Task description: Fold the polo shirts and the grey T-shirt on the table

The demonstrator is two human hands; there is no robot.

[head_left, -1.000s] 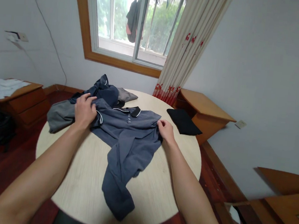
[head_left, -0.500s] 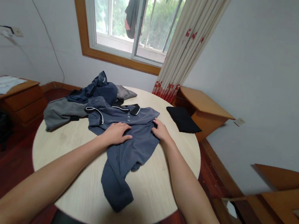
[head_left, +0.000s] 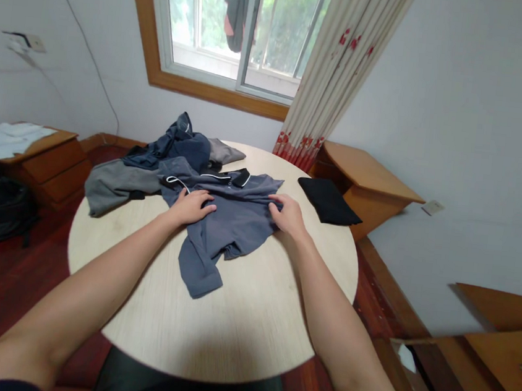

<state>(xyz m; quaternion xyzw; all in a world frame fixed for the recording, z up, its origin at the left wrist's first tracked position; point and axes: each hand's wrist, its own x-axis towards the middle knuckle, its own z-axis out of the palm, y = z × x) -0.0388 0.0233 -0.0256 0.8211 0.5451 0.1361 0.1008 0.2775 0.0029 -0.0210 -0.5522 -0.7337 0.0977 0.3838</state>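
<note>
A grey-blue polo shirt (head_left: 244, 218) lies rumpled on the round table, its black, white-edged collar (head_left: 239, 179) toward the window. Creases run across its chest, and one part of it trails toward me in a bent strip (head_left: 199, 273). My left hand (head_left: 192, 206) rests palm down on the shirt's left side, fingers spread, beside a white-trimmed cuff (head_left: 178, 182). At the right edge of the cloth, my right hand (head_left: 289, 214) touches the fabric with thumb and fingers apart.
The pale round table (head_left: 248, 318) has a heap of dark blue clothing (head_left: 173, 143) and a grey garment (head_left: 115, 186) at its back left. A folded black cloth (head_left: 328, 201) lies at the right edge. A wooden cabinet (head_left: 370, 176) stands behind it, near the curtain (head_left: 339, 73).
The shirt's near end has slid away from me toward the window, and the cloth has bunched across the chest. My left hand has moved slightly left. The camera view has shifted a little.
</note>
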